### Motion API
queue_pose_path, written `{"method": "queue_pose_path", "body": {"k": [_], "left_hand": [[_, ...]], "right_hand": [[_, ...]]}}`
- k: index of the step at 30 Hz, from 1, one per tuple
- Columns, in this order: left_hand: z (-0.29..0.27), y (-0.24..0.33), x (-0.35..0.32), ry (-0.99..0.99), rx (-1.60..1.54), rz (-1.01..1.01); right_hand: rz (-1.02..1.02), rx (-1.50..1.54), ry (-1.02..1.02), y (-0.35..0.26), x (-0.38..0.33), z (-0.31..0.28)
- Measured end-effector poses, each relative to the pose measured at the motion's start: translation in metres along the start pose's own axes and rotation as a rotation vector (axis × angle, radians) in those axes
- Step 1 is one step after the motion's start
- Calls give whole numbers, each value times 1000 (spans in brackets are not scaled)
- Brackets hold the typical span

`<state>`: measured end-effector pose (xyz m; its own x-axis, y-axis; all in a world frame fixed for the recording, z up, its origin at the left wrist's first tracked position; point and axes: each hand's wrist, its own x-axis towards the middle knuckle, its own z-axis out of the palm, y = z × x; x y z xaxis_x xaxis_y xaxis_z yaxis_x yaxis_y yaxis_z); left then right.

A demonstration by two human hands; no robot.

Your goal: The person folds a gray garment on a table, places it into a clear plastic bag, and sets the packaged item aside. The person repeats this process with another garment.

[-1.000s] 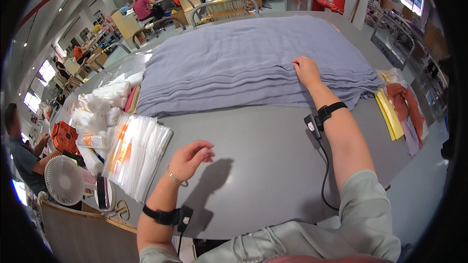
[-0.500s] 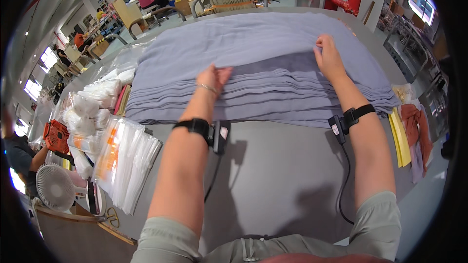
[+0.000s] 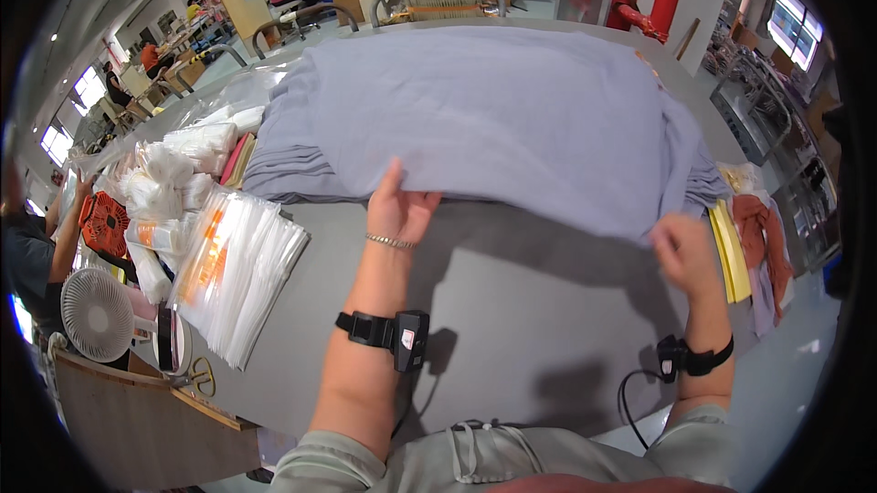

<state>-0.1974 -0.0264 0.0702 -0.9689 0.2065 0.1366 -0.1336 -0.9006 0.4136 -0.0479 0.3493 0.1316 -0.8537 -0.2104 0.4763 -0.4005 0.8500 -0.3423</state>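
A large grey-blue cloth [image 3: 512, 118] spreads over a stack of folded cloths [image 3: 288, 164] of the same colour. Its near edge is lifted over the front of the stack, hanging above the grey table [image 3: 512, 310]. My left hand [image 3: 402, 212] is closed at the middle of that edge, thumb on top and fingers curled below. At the cloth's near right corner, my right hand [image 3: 687, 254] pinches the fabric and draws it taut toward me. The layers under the spread cloth show only at the stack's left and right ends.
Clear plastic bags [image 3: 242, 265] lie left of the stack, with scissors [image 3: 203, 376], a white fan [image 3: 99, 315] and an orange fan [image 3: 105, 222] nearby. Yellow strips [image 3: 728, 255] and a rust-coloured cloth [image 3: 763, 233] sit at right. Another person's arm [image 3: 66, 242] shows at far left.
Both hands have come toward me, the right one also further right. The top cloth's near edge came with them and now covers most of the folded layers at the front.
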Motion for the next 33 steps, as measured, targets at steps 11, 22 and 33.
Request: {"method": "queue_pose_path", "body": {"k": [11,22,33], "left_hand": [[-106,156,-217,457,813,145],[-133,185,-235,700,788,211],[-124,174,-234,725,723,288]], "right_hand": [[-83,1074,-1301,-148,-71,92],[383,243,-42,20,173,159],[724,711,-382,8,209,212]]}}
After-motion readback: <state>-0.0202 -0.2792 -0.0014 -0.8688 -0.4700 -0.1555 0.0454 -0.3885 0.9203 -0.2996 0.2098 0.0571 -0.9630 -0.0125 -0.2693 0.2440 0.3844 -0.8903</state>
